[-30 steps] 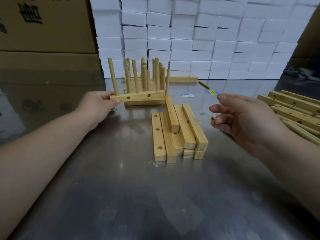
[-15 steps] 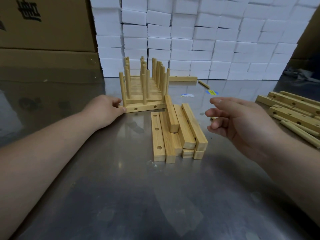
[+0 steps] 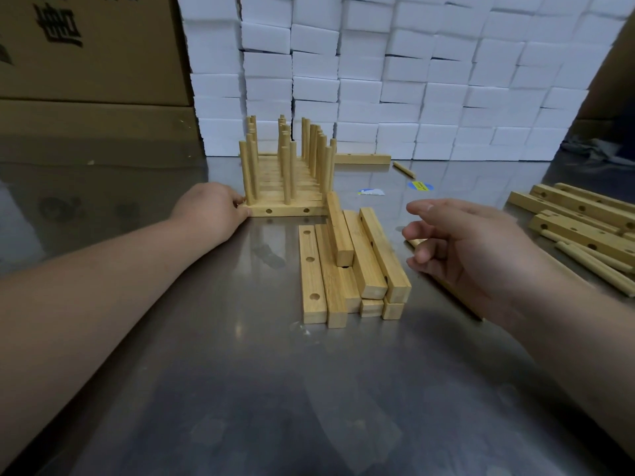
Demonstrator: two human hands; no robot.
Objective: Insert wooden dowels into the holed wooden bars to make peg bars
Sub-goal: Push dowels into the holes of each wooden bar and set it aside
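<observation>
The left hand touches the end of the front peg bar on the desk (fingers hidden, grip unclear), while the right hand hovers, fingers loose and empty, beside the stacked holed bars.

The peg bar, earlier raised and tilted above the row of finished bars, now lies flat on the counter against the front of that row. The left grip has lowered with it and holds its left end. The right grip, fingers loose, has drifted slightly nearer the bar stack.
</observation>
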